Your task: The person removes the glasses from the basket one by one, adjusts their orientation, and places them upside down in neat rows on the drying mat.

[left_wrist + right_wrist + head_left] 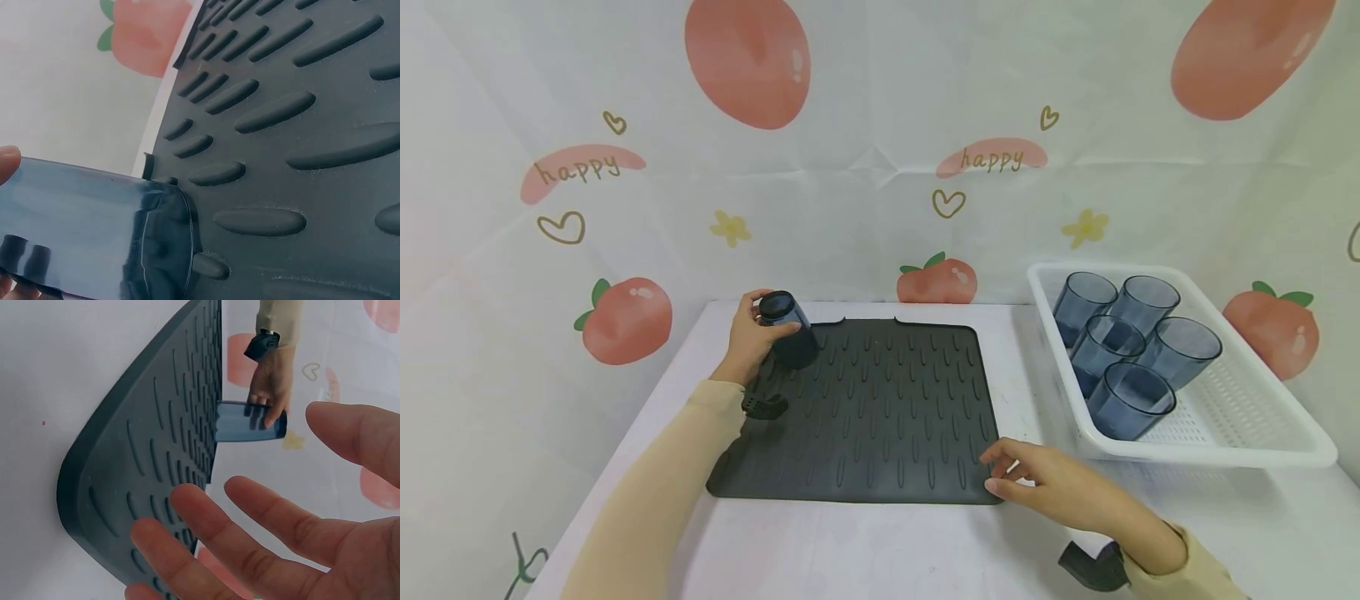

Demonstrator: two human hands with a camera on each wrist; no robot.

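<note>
At the far left corner of the black ridged mat (880, 408), my left hand (751, 337) grips a blue-tinted drinking glass (796, 337) with thumb and fingers around its base end. The glass is upside down, its mouth against the mat; in the left wrist view its clear wall (75, 219) meets the ridges. Over the mat's near right corner, my right hand (1045, 483) holds nothing, its fingers loosely bent and spread apart. In the right wrist view, the fingers (250, 562) hang in front of the mat edge.
To the right stands a white perforated plastic basket (1247, 454) with several blue glasses (1131, 400) grouped upright or slightly tilted in its left part. A white table (850, 550) lies under everything. Behind it hangs a pale cloth (850, 192) printed with fruit and hearts.
</note>
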